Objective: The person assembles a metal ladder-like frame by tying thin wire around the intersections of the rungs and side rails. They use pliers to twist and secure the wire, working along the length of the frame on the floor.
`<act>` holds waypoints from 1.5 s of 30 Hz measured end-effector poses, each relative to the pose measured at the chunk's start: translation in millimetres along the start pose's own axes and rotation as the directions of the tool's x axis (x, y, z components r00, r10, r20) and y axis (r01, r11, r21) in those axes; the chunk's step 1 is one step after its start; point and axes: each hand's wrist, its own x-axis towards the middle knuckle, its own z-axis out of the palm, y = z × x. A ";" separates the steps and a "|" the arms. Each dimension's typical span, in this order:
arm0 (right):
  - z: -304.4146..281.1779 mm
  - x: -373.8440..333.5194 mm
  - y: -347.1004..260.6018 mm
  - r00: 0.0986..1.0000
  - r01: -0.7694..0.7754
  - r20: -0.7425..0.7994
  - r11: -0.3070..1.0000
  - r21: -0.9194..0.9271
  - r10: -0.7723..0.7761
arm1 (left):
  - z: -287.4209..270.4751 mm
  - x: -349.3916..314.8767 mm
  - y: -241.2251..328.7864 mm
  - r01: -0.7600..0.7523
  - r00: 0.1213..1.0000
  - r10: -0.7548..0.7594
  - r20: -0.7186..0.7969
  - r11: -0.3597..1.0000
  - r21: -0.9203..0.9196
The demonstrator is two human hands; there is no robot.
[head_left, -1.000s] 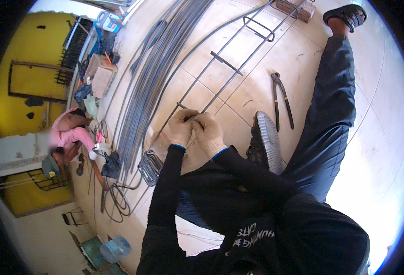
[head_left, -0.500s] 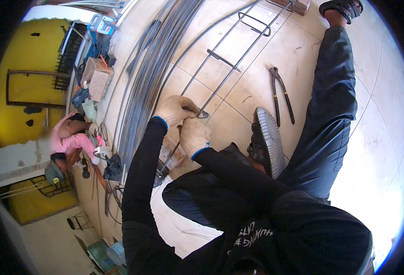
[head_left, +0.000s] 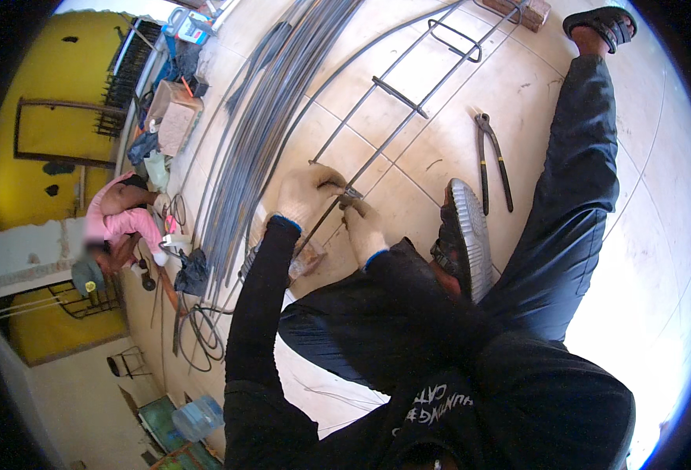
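My left hand (head_left: 308, 192), in a cream knitted glove, is closed with its fingertips on a small bent-steel stirrup (head_left: 351, 194) around a long steel bar (head_left: 396, 147). From the other side, my right hand (head_left: 363, 229), gloved alike, pinches the same stirrup; the glove hides part of the grip. Any thin wire there is too small to make out. A second bar (head_left: 347, 121) runs alongside, ending near my left hand. Farther up, more stirrups (head_left: 398, 95) cross both bars. To the right, pincers (head_left: 492, 160) with yellow-banded black handles lie on the tiles.
A long bundle of steel rods (head_left: 271, 117) lies left of my hands. A wooden block (head_left: 527, 14) is at the frame's far end. My sandalled foot (head_left: 470, 235) rests close on the right. At left, another person in pink (head_left: 122, 215) crouches near a black bag (head_left: 191, 270).
My right hand has shifted right, away from the left hand, its fingertips now on the stirrup. The whole view has shifted slightly, moving the scene right and down.
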 end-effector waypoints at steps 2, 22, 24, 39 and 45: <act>-3.5 8.5 -2.0 0.997 -0.077 0.035 0.982 0.170 0.072 | 4.3 -8.0 3.6 0.016 0.999 -0.016 -0.047 1.000 -0.002; -14.4 53.5 1.7 0.861 -0.341 0.504 0.815 0.470 0.070 | 26.7 -14.9 -14.2 0.184 0.956 -0.216 -0.200 0.969 -0.166; -19.0 63.1 10.4 0.848 -0.337 0.528 0.819 0.464 0.049 | 36.3 -18.1 -13.2 0.222 0.928 -0.290 -0.234 0.934 -0.279; -23.4 78.1 29.0 0.834 0.294 0.510 0.952 -0.091 -0.209 | 48.4 -44.6 12.5 0.238 0.877 -0.371 -0.305 0.887 -0.395; -4.6 60.7 15.6 0.957 0.036 0.285 0.995 0.093 -0.061 | 73.7 -49.1 1.4 0.239 0.836 -0.361 -0.414 0.918 -0.316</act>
